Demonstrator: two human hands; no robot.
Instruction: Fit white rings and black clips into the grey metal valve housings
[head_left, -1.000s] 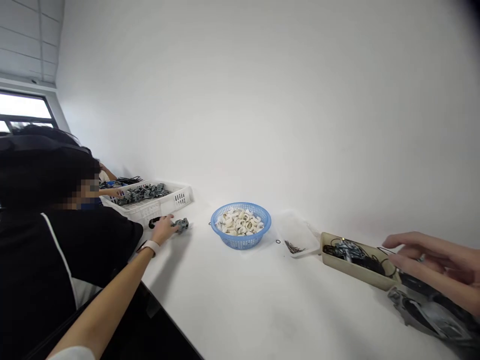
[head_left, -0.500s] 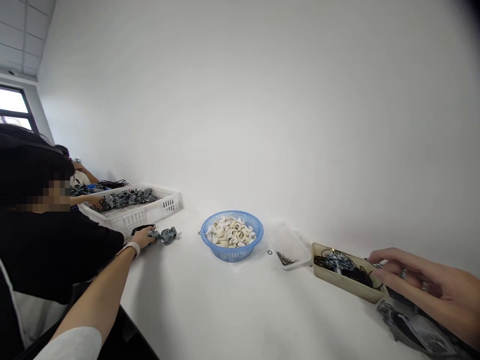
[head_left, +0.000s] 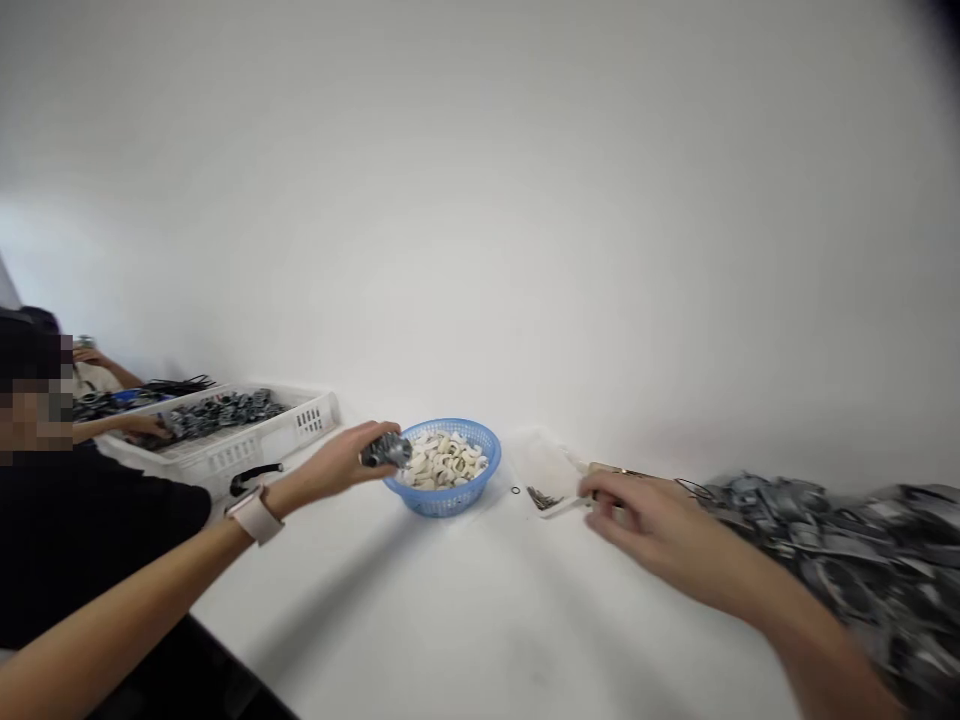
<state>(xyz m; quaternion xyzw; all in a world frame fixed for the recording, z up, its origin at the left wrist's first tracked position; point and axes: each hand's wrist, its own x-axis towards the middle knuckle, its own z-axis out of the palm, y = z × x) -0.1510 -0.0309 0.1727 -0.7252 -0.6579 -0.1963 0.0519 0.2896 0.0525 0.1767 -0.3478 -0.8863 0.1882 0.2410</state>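
Observation:
My left hand [head_left: 349,460], with a pale watch band on the wrist, grips a grey metal casting [head_left: 386,452] just above the left rim of a blue plastic basket [head_left: 442,500]. White curved pieces [head_left: 448,462] fill the basket. Over on the right, my right hand [head_left: 637,515] has its fingers curled together beside a shallow white tray [head_left: 541,455] holding thin metal pins [head_left: 541,498]. Whatever the right fingertips hold, if anything, is too blurred to name. Behind that hand, a beige box [head_left: 600,468] is mostly hidden. A small black ring [head_left: 515,490] lies between basket and tray.
A heap of grey metal parts [head_left: 847,560] covers the right side. At left, a white crate [head_left: 225,450] holds many castings, with a co-worker's hand [head_left: 150,425] in it. A black curved item [head_left: 255,478] lies before the crate. A co-worker in black [head_left: 97,540] sits close by.
My left hand has lifted the casting off the table and carried it right to the basket. My right hand has moved left from over the beige box to the tray. The view has turned right.

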